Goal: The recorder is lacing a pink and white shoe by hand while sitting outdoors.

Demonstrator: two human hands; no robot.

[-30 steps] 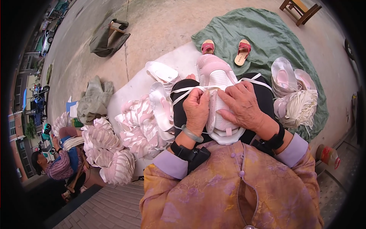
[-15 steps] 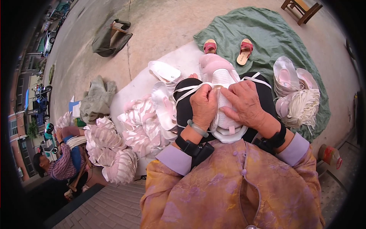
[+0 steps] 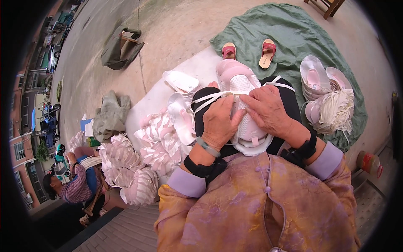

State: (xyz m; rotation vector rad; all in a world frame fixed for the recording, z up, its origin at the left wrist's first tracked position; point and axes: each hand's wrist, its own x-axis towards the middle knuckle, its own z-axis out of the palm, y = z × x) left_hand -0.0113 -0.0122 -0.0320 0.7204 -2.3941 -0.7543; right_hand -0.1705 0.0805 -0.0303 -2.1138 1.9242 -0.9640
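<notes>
A pink and white shoe (image 3: 240, 83) lies on the person's lap, between black-clad knees, with its toe pointing away. The left hand (image 3: 220, 119) and right hand (image 3: 268, 107) rest over it with bent fingers, and they hide part of its sides – the grip of both hands is on the shoe, but I cannot tell if it is squeezing the white lace (image 3: 205, 99). That lace runs over the left knee to the left hand. One red sandal (image 3: 267, 53) has small dark writing on its inside, and a bottle (image 3: 369, 164) at the right edge has a red label too blurry to read. The sandal and its mate (image 3: 228, 51) sit past the toe, at the near edge of a big green cloth (image 3: 294, 31). On the right is a stack of shoe parts (image 3: 315, 80) – a bunch of white laces (image 3: 336, 110) lies just beside it. On the left, a heap of pink and white shoe parts (image 3: 159, 145) fills the white sheet (image 3: 145, 98), and another person (image 3: 75, 187) sits farther off
</notes>
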